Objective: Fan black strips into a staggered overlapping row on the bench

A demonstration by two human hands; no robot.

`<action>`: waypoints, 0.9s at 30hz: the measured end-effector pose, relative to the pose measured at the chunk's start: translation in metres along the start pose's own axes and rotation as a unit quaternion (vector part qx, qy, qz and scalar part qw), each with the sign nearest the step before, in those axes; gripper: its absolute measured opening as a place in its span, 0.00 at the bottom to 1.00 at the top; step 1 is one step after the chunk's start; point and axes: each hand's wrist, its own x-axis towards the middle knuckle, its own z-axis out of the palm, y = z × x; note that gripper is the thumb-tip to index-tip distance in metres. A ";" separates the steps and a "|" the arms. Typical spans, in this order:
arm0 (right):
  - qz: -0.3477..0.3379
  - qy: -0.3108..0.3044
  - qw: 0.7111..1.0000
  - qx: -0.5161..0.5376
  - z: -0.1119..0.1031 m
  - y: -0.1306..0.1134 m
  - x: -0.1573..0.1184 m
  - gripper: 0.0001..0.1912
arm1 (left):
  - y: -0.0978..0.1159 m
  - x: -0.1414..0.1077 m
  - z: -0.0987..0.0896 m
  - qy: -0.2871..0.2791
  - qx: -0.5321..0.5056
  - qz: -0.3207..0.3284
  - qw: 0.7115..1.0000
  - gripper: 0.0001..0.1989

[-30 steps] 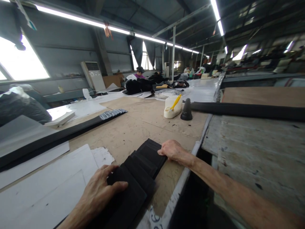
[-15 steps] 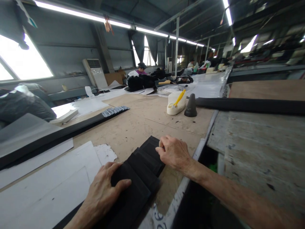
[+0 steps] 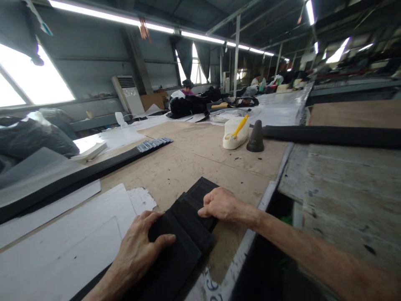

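You had the black pieces (image 3: pixel 183 228) right in front of you, fanned out and overlapping toward 1 o'clock on the brown surface (image 3: pixel 169 167). They looked thin, flat and matte, so my guess was light, a bit bendy and not fragile, though the layers could probably slide on each other. Best hold seemed to be the outer edges, thumb on top.

Your left hand (image 3: pixel 140 246) lay over the near end with thumb and fingers set wide apart. Your right hand (image 3: pixel 221 205) sat at the far end, fingers curled in narrow; couldn't tell if it was pinching a layer.

Watch 3 o'clock, tbh: the surface's edge (image 3: pixel 253 228) ran close beside the pieces, with a dark gap past it. At 9 o'clock, white sheets (image 3: pixel 90 225) lay near your left hand. Roomiest bit was 11 to 12. Around 1 o'clock, well apart, stood a white tub (image 3: pixel 231 142) with a yellow-handled brush (image 3: pixel 241 125), plus a dark cone (image 3: pixel 256 140) just beside it.
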 end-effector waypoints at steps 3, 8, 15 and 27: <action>0.005 -0.012 0.995 0.094 0.000 0.007 0.001 0.14 | 0.004 0.001 0.000 -0.011 -0.003 0.012 1.000 0.27; 0.016 -0.025 0.973 0.228 -0.003 0.023 0.004 0.15 | 0.016 0.009 0.005 -0.015 0.001 0.027 1.000 0.27; 0.038 -0.024 0.956 0.291 -0.010 0.024 0.004 0.12 | 0.023 0.018 0.011 -0.024 0.007 0.041 0.999 0.27; 0.001 0.151 0.987 -0.050 -0.009 0.020 0.000 0.11 | 0.021 0.019 0.023 0.010 0.040 0.083 0.996 0.27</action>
